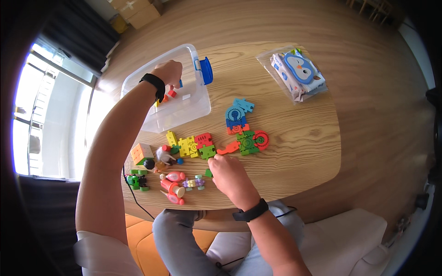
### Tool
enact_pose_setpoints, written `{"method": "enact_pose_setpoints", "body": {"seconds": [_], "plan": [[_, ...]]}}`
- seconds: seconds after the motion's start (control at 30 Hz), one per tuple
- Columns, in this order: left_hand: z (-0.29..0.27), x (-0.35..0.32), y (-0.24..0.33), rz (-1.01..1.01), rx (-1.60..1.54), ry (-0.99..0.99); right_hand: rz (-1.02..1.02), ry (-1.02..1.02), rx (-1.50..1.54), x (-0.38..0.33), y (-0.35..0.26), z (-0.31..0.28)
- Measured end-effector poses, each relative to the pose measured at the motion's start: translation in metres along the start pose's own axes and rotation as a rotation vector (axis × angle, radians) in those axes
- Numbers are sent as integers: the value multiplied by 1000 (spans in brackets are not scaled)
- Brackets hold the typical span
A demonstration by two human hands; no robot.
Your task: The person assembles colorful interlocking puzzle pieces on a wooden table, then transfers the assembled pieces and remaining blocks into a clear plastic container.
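My left hand [169, 72] reaches into a clear plastic box [195, 102], fingers curled downward over small blocks. Red blocks [171, 92] lie just under the fingertips, and a bit of blue shows beside them; whatever the fingers pinch is hidden. My right hand [228, 175] is closed at the table's near side, its fingertips at the edge of a green puzzle block [207, 152]. That block adjoins a red puzzle block [203, 140] and yellow gear-patterned blocks [187, 147]. Beside the right hand lie a small green cube [209, 173] and an orange-red curved piece [229, 147].
A joined blue, green and red gear set [247, 142] lies right of centre. Wipes in a clear bag [299, 71] rest at the far right. Front left hold a puzzle cube [142, 154], a green toy car [136, 180], pink toys [172, 187] and a pastel toy car [194, 182].
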State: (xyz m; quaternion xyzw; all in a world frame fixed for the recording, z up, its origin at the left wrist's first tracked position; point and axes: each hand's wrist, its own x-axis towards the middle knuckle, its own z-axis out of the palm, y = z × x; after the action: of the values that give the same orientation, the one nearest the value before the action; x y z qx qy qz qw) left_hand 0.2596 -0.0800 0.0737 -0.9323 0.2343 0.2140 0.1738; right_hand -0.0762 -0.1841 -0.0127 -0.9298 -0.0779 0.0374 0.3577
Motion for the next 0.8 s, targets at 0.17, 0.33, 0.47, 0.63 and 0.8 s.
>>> {"method": "enact_pose_setpoints", "body": {"seconds": [0.17,0.33,0.47,0.63,0.8], "plan": [[20,5,-4,56,72,70,-16,20,-10,0,1,2],[33,8,1,52,69,97,-15,45,-10,0,1,3],[40,13,1,70,117,171,-14,48,-69,0,-1,4],[39,11,0,44,93,117,-23,54,-101,0,-1,5],[18,-13,-11,58,-65,82,-37,66,-47,0,0,3]]}}
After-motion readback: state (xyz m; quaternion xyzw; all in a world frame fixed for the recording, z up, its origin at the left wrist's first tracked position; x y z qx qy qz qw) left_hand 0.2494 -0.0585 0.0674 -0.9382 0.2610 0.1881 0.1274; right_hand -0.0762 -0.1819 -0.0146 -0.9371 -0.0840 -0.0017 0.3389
